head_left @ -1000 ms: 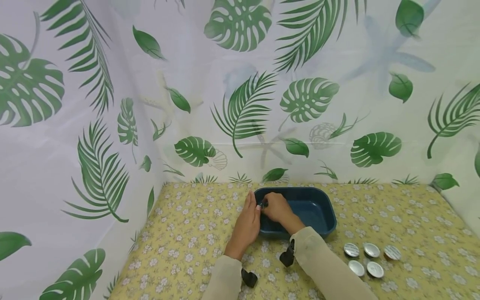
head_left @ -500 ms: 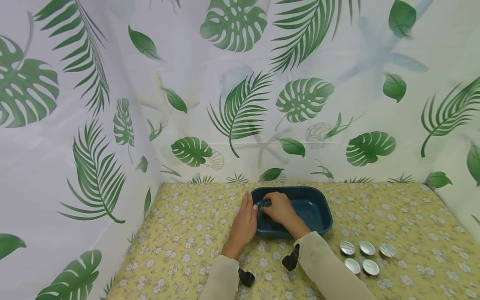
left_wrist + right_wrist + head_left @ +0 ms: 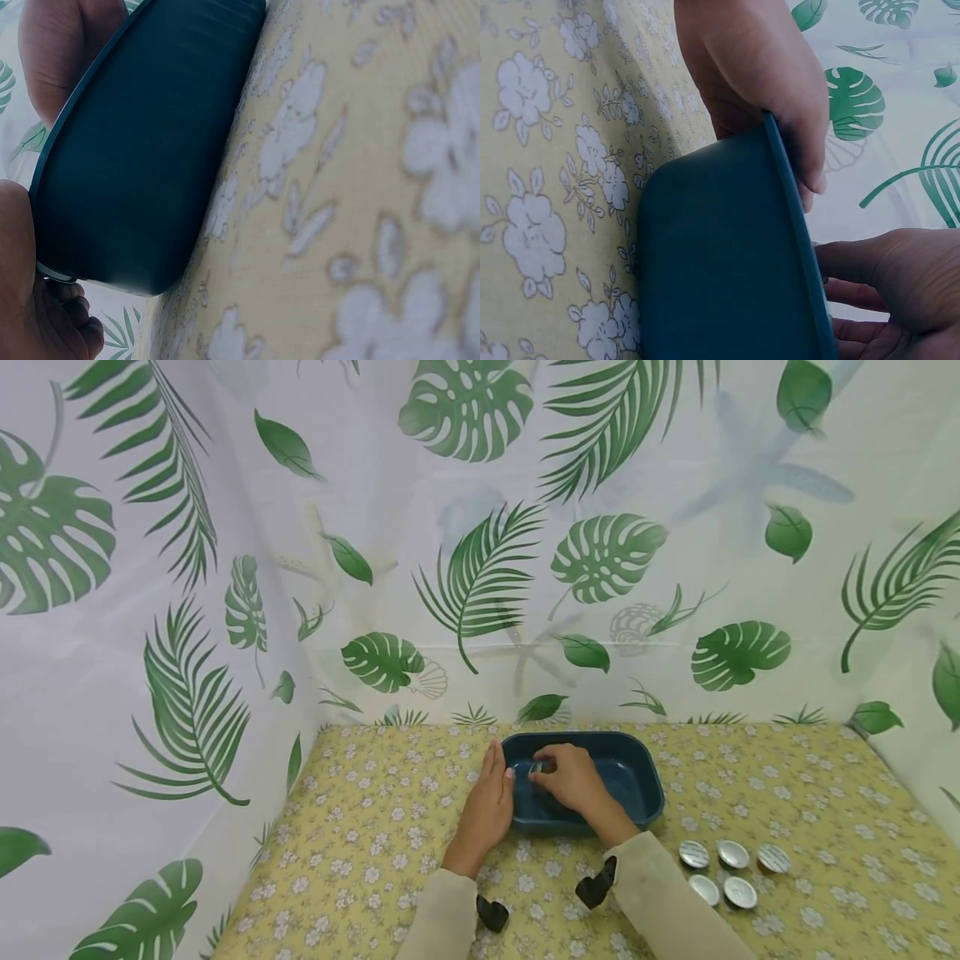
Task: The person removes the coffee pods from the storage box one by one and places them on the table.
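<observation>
A dark blue, rounded rectangular basin (image 3: 618, 781) stands on the flowered cloth. My left hand (image 3: 483, 810) grips its left end, thumb over the rim and the other fingers along the outer wall. In the head view, my right hand (image 3: 573, 779) reaches inside the left half of the basin. Its thumb and fingertips pinch a small silvery-edged cup (image 3: 536, 767), mostly hidden by the fingers. Both wrist views show the basin's outer wall (image 3: 142, 142) from the side; in the right wrist view, the right hand (image 3: 907, 285) is behind the rim and the held cup is hidden.
Several small foil-lidded cups (image 3: 732, 854) sit in two short rows on the cloth to the right of my right sleeve. A white leaf-printed sheet (image 3: 480, 593) rises behind the cloth (image 3: 375, 827) and along its left side. Black straps hang at both wrists.
My right hand has moved slightly right inside the basin with the small cup, away from the left thumb. My left hand keeps its grip on the basin's end.
</observation>
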`<action>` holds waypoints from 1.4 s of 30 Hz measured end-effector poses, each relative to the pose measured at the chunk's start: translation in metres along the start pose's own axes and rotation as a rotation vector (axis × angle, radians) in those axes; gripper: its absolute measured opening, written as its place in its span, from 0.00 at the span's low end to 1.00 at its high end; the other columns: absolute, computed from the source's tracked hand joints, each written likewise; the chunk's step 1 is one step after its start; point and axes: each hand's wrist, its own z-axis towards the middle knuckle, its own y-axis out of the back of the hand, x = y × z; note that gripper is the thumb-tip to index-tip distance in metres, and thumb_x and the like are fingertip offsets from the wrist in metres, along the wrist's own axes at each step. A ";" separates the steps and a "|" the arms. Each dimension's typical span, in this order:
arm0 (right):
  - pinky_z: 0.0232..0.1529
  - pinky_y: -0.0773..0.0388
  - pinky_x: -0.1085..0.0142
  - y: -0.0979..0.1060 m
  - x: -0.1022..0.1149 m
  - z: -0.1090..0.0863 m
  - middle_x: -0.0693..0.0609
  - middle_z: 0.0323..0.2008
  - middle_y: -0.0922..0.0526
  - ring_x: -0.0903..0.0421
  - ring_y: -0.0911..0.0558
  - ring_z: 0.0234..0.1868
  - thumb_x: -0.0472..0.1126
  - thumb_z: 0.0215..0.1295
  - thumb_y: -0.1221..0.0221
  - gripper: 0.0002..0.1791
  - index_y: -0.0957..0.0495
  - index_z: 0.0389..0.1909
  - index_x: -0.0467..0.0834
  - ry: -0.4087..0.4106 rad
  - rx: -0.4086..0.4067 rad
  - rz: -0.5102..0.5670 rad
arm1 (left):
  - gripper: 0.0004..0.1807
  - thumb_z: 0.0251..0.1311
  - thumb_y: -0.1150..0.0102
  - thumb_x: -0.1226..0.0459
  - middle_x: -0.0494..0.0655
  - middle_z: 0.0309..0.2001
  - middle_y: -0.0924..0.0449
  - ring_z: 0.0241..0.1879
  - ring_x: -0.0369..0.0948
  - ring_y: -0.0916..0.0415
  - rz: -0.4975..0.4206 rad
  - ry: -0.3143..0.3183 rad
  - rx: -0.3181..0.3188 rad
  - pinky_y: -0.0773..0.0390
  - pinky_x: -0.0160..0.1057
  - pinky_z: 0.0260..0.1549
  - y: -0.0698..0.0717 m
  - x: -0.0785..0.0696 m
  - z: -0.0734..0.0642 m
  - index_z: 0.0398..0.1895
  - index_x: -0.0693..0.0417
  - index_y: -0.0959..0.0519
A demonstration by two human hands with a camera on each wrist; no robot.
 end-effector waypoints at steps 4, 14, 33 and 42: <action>0.36 0.18 0.55 0.003 -0.001 -0.005 0.46 0.40 0.13 0.51 0.16 0.36 0.41 0.62 0.29 0.20 0.15 0.53 0.37 -0.007 -0.006 0.001 | 0.33 0.84 0.71 0.51 0.44 0.82 0.68 0.76 0.50 0.44 0.000 0.001 0.007 0.34 0.54 0.68 -0.001 0.000 0.000 0.83 0.50 0.63; 0.33 0.21 0.58 0.012 -0.001 -0.017 0.50 0.35 0.15 0.55 0.19 0.32 0.43 0.63 0.29 0.21 0.16 0.54 0.37 -0.003 -0.017 0.036 | 0.33 0.84 0.72 0.50 0.42 0.82 0.70 0.77 0.48 0.49 -0.007 0.020 0.022 0.37 0.54 0.70 0.000 0.001 -0.002 0.83 0.47 0.64; 0.30 0.21 0.60 0.026 -0.002 -0.041 0.49 0.36 0.14 0.58 0.19 0.28 0.42 0.65 0.31 0.20 0.16 0.55 0.36 0.027 -0.100 0.100 | 0.33 0.83 0.73 0.49 0.42 0.82 0.68 0.79 0.46 0.53 -0.017 0.013 -0.009 0.41 0.53 0.72 -0.001 0.003 -0.002 0.83 0.48 0.63; 0.33 0.18 0.57 0.039 -0.002 -0.057 0.47 0.39 0.14 0.54 0.15 0.33 0.42 0.65 0.31 0.20 0.17 0.55 0.37 0.016 -0.138 0.110 | 0.33 0.83 0.73 0.49 0.43 0.82 0.69 0.79 0.46 0.53 -0.010 -0.004 0.003 0.41 0.53 0.72 -0.001 0.000 -0.001 0.83 0.48 0.63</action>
